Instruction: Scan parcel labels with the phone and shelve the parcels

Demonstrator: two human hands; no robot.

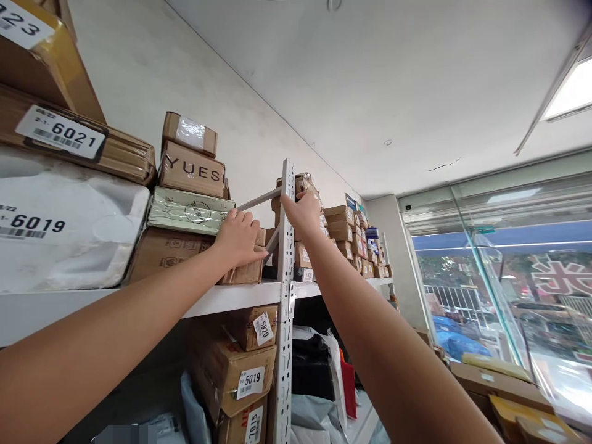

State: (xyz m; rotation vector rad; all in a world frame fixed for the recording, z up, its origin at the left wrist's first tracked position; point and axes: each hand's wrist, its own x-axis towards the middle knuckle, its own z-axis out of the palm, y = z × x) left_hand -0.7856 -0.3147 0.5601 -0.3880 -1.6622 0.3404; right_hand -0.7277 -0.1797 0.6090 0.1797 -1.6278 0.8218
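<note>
My left hand [238,239] reaches up to the top shelf, fingers bent and thumb stretched to the right around a small cardboard box [261,237]. Against its fingers lies the end of a pale green printed box [187,209]. Below the hand, another cardboard box [244,273] rests on the shelf. My right hand [305,213] is at the white perforated shelf post [287,246], its thumb lying across the post's front; the other fingers are partly hidden. Cardboard boxes stand just behind this hand.
The white shelf edge [240,298] runs below both hands. At left are a white wrapped parcel [69,228] and a box labelled 6021 [69,132]. Labelled cartons [245,370] fill the lower shelf. A diagonal metal brace [259,200] meets the post. Glass windows [467,290] stand at right.
</note>
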